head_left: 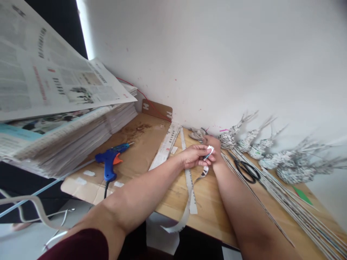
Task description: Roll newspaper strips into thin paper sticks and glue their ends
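My left hand (193, 156) is closed in a pinch over the middle of the wooden table. It grips a narrow newspaper strip (209, 152); a curled length of it hangs below the fingers. Just beyond, my right hand (211, 142) reaches toward the wall, beside a crumpled grey cloth-like piece (197, 134). Its fingers are mostly hidden, so I cannot make out whether they grip that piece. Another long paper strip (187, 184) lies under my left wrist, its lower end curling over the table's front edge.
On cardboard (146, 131) at left lies a blue glue gun (110, 162), next to a tall newspaper stack (114, 124). Black scissors (246, 171) and thin rolled paper sticks (292, 209) lie at right. Several woven paper pieces (260, 150) line the wall (217, 65).
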Available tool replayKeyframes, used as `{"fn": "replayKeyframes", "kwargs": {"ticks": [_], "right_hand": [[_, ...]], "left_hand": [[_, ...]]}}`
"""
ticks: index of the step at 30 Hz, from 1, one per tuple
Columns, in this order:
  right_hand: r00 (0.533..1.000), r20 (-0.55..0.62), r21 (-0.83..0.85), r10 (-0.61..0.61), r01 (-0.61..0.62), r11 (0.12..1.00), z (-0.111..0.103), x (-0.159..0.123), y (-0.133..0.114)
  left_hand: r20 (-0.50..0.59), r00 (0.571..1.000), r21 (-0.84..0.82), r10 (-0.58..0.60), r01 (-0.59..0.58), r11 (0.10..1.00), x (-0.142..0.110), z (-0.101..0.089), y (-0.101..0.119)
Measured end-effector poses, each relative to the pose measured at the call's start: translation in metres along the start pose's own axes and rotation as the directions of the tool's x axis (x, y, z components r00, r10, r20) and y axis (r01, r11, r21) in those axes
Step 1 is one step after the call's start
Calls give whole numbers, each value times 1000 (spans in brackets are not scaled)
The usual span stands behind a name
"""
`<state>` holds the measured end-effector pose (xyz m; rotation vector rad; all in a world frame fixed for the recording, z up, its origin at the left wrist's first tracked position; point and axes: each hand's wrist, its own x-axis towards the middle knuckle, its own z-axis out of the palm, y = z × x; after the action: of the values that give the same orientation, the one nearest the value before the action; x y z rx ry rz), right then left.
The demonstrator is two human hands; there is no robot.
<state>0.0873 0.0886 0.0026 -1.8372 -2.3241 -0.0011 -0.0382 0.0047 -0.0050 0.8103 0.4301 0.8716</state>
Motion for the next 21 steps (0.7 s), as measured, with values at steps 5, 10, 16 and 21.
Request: {"fn": "replayKeyframes", "kwargs": {"ticks": [5,10,16,21], "right_hand": [[993,-91,40,77,-74,996,5,1,4],[981,-175,91,80,-65,994,7,-2,3],[986,-167,27,17,-12,1000,9,-4,3],[992,-80,25,94,-93,995,11,0,3]], "left_hand": [[23,1000,-3,-4,4,1000,2,-2,-2],[2,1000,-5,15,-15,1000,1,0,-1],[15,1000,-1,18,-18,1000,-1,2,0],[13,1000,5,12,-12,1000,-1,3,-1]]}}
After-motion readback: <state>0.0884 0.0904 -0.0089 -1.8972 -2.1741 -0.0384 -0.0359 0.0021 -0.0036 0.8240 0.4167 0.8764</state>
